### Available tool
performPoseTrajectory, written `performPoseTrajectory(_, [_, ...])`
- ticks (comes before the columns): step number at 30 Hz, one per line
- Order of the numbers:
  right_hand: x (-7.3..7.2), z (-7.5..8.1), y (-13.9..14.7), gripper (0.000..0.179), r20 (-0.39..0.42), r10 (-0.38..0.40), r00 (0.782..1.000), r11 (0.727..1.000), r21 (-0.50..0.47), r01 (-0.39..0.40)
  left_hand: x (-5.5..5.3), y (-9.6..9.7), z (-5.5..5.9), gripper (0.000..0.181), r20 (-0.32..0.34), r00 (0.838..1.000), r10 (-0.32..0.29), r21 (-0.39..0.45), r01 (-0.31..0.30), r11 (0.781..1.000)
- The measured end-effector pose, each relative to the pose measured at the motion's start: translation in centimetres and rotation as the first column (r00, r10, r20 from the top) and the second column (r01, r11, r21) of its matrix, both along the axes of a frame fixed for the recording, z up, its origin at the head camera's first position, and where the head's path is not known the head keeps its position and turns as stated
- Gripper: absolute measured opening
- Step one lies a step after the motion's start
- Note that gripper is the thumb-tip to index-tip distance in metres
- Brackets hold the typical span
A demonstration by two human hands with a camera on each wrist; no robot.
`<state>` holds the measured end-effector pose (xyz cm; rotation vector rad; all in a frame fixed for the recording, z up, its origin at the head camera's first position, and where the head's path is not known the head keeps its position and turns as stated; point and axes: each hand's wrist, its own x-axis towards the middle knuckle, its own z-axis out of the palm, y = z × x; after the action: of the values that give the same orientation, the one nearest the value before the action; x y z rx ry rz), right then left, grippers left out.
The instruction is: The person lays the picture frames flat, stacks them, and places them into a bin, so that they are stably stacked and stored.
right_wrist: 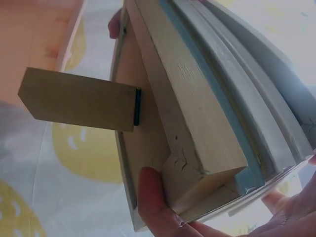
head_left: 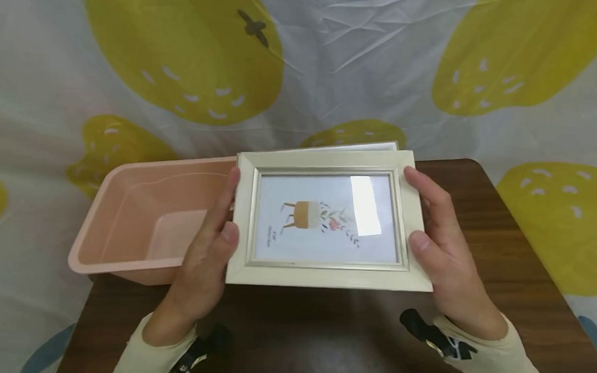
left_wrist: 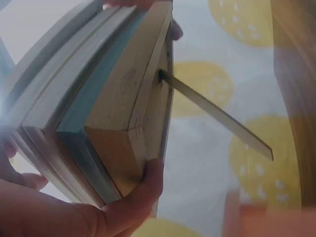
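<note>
Both hands hold a stack of several picture frames between them, above the table. Facing me is a cream picture frame (head_left: 325, 276) with a silver inner edge, showing a drawing of a plant in a pot turned sideways. A white edge of another frame (head_left: 351, 146) peeks out behind its top. My left hand (head_left: 204, 265) grips the left end and my right hand (head_left: 446, 252) the right end, thumbs on the front face. In the left wrist view, a light blue frame (left_wrist: 96, 94) sits inside the stack. The rearmost frame's stand (right_wrist: 79, 98) juts out from its back.
A pink plastic basin (head_left: 124, 224) stands on the left of the dark wooden table (head_left: 513, 271), partly behind the left hand and the stack. A white cloth (head_left: 362, 57) with yellow fruit prints hangs behind the table.
</note>
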<state>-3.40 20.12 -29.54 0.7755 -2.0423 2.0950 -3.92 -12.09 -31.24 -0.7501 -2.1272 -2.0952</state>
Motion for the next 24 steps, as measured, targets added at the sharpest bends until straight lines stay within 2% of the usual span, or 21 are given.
performPoseTrajectory(2, [-0.7, 0.3, -1.2, 0.066, -0.001, -0.007, 1.000, 1.000, 0.014, 0.007, -0.2, -1.0, 0.6, 0.058, 0.017, 1.000, 0.026, 0.002, -0.026, 1.000])
performPoseTrajectory(5, [-2.1, 0.3, -3.0, 0.066, 0.003, -0.016, 1.000, 1.000, 0.013, 0.016, -0.6, -2.5, 1.5, 0.057, 0.146, 0.989, -0.025, 0.069, 0.015, 0.998])
performPoseTrajectory(7, [-3.0, 0.2, -4.2, 0.067, 0.011, -0.010, 1.000, 1.000, 0.006, 0.010, -1.2, -3.6, 1.9, 0.058, 0.159, 0.987, -0.015, 0.070, 0.004, 0.998])
performPoseTrajectory(9, [-3.9, 0.1, -5.4, 0.069, 0.014, -0.009, 1.000, 1.000, 0.006, 0.009, -1.9, -4.5, 2.3, 0.059, 0.157, 0.987, -0.019, 0.078, 0.007, 0.997])
performPoseTrajectory(12, [-4.9, 0.1, -6.8, 0.070, 0.006, -0.031, 0.999, 0.998, 0.059, 0.031, -3.2, -5.9, 2.3, 0.060, 0.051, 0.997, 0.050, 0.026, -0.052, 0.998])
performPoseTrajectory(16, [-5.4, 0.6, -7.7, 0.070, -0.047, -0.084, 0.995, 0.983, 0.157, 0.090, -3.9, -6.6, 2.2, 0.060, 0.084, 0.996, -0.004, 0.087, -0.003, 0.996])
performPoseTrajectory(22, [-4.9, 2.9, -7.2, 0.069, -0.077, -0.133, 0.988, 0.972, 0.186, 0.145, -4.2, -5.9, 2.6, 0.063, 0.110, 0.993, -0.046, 0.185, 0.025, 0.982])
performPoseTrajectory(24, [-4.8, 2.8, -7.4, 0.069, -0.105, -0.153, 0.983, 0.970, 0.173, 0.170, -5.0, -6.0, 1.7, 0.065, 0.072, 0.994, -0.079, 0.237, 0.060, 0.970])
